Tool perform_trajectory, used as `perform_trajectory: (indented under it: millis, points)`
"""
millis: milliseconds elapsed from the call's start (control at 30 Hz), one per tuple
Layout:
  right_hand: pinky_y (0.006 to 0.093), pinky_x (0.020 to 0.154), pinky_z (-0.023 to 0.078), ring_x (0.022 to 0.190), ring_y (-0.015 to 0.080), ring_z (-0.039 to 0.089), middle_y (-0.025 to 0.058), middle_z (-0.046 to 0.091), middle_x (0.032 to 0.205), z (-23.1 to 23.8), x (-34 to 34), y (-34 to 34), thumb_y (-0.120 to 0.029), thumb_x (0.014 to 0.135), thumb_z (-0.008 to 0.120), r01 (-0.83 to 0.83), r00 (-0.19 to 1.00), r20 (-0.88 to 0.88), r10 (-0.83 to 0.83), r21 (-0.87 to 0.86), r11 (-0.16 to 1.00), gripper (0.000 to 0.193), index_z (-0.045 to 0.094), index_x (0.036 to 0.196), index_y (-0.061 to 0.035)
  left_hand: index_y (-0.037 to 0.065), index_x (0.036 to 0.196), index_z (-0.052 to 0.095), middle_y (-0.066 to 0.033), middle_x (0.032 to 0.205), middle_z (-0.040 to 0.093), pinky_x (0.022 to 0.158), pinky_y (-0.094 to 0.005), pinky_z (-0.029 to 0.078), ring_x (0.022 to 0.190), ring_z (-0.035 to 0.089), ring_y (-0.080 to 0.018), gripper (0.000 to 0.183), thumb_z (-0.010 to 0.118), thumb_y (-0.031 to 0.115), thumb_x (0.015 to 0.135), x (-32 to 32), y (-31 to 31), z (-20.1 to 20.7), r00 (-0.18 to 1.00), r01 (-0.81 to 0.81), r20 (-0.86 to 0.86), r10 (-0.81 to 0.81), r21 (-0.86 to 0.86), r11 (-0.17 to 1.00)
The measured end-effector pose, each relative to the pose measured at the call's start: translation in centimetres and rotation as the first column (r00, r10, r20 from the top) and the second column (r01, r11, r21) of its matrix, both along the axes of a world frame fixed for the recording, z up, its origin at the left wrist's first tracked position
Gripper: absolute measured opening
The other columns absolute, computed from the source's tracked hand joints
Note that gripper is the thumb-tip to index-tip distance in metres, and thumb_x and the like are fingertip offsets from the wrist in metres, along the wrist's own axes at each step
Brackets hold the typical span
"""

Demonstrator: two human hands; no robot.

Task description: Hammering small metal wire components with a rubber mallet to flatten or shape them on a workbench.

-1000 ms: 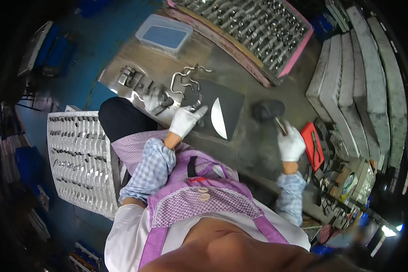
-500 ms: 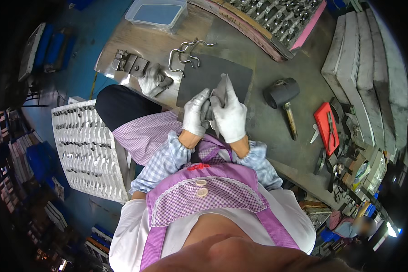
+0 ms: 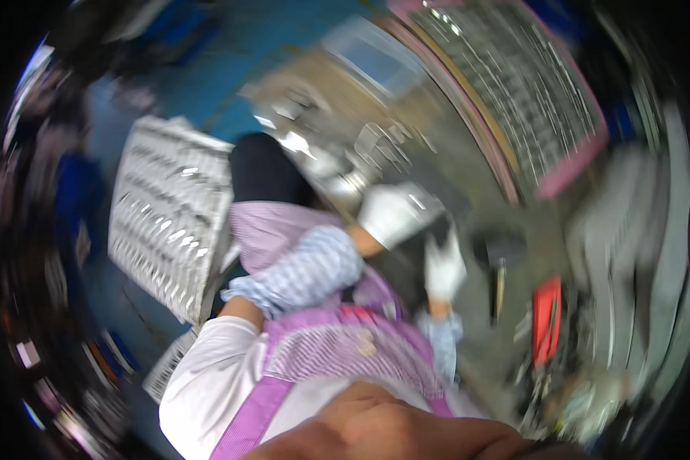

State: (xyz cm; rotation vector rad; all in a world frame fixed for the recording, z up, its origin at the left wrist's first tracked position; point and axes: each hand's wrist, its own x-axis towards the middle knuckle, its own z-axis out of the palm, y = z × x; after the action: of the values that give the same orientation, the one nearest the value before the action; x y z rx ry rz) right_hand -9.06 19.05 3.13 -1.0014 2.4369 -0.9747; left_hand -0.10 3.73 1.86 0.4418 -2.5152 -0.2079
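Motion smears the whole picture. My left hand, in a white glove, reaches over the bench by the dark sheet. My right hand, also white-gloved, is just right of it and nearer to me. A small dark patch shows between the two hands; I cannot make out what it is or which hand holds it. The fingers of both hands are too blurred to read. Beyond my left hand lie bent metal rods. A black-headed mallet with a wooden handle lies right of my right hand.
A pink-edged tray of metal parts stands at the far right, beside a clear plastic tub. A white tray of small metal pieces sits at my left. A red holder and grey stacked slabs are on the right.
The view has swung, shifting the bench in the picture. My hands, earlier together around a grey piece of material, now sit farther from me, the left one stretched farther out.
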Motion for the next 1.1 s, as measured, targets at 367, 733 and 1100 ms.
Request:
perform_trajectory:
  millis: [367,733,1100]
  points:
    - [0.036,0.092,0.051,0.101,0.0269,0.066,0.0188,0.066,0.119,2.1,-3.4,-1.4,-0.015,0.095,0.06,-0.379,0.862,-0.409,0.301,-0.125,0.917,0.033,0.062,0.121,0.0044,0.01,0.089,0.071,-0.0111,0.081,0.065,0.07,-0.0452,0.051,0.081,0.063,-0.033,0.026,0.073,0.035,0.08,-0.1,0.2,-8.1,0.983,0.036,-0.172,0.063,0.519,0.854]
    - [0.0369,0.089,0.052,0.098,0.0274,0.067,0.0181,0.067,0.114,0.8,3.7,-6.1,-0.017,0.095,0.061,-0.624,0.696,-0.445,0.563,0.012,0.781,0.03,0.064,0.116,0.0039,0.006,0.081,0.068,-0.0135,0.077,0.062,0.069,-0.0461,0.05,0.079,0.061,-0.0337,0.027,0.07,0.032,0.083,-1.1,0.5,-10.0,0.968,0.021,-0.232,0.09,0.436,0.899]
    - [0.0378,0.086,0.053,0.096,0.0279,0.067,0.0175,0.069,0.109,0.2,0.8,-5.4,-0.018,0.094,0.061,-0.59,0.684,-0.522,0.509,0.014,0.807,0.028,0.066,0.112,0.0034,0.005,0.083,0.071,-0.0178,0.085,0.066,0.073,-0.0454,0.052,0.079,0.064,-0.0367,0.026,0.064,0.029,0.081,-1.1,0.9,-7.6,0.978,-0.117,-0.075,0.196,0.583,0.804]
